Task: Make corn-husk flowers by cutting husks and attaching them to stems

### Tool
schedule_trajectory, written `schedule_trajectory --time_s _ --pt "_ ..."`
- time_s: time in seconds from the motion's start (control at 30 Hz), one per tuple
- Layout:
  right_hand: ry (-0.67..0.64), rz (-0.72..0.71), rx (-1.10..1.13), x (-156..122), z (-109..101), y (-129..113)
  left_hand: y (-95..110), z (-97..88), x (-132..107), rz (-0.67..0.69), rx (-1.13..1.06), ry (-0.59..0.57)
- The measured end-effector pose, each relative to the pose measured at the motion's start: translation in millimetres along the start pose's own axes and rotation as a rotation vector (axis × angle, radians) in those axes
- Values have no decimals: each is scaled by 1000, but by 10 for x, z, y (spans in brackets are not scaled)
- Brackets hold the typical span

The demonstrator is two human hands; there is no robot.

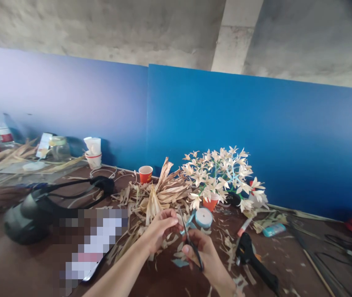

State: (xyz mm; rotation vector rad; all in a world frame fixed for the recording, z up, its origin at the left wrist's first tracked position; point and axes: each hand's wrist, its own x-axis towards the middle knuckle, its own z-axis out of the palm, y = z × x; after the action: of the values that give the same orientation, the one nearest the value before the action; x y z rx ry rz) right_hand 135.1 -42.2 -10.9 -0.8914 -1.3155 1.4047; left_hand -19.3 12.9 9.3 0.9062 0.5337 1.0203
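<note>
My left hand [163,230] is closed in a pinch on a small pale piece of corn husk [179,222]. In my right hand [203,249] is a pair of scissors [186,231] with dark handles, its blades pointing up and away beside that piece. Just beyond the hands lies a roll of light blue ribbon [203,218]. A pile of dry corn husks [168,192] spreads past my left hand. Behind the ribbon, a bunch of cream husk flowers [216,175] on green stems stands in a red paper cup [210,203].
A black glue gun [254,262] lies right of my hands, near a light blue packet [274,229]. Another red cup [145,175] stands by the blue partition [256,123]. On the left are a pixelated phone-like object [94,251] and a dark bag-like thing [29,218]. Scraps litter the brown table.
</note>
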Motion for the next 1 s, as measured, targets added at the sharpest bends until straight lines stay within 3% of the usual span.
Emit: schedule_trajectory --time_s 0.33,0.6,0.83,1.0 --pt "-8 41 -47 1 -15 8 -7 -80 10 -46 9 -27" --pt "-20 89 -66 -4 -32 -2 11 -150 18 -57 20 -143" --pt "-33 107 -82 0 -50 46 36 -166 2 -106 32 -141" --pt "34 130 -260 -2 -113 -42 82 -140 -11 -114 85 -139"
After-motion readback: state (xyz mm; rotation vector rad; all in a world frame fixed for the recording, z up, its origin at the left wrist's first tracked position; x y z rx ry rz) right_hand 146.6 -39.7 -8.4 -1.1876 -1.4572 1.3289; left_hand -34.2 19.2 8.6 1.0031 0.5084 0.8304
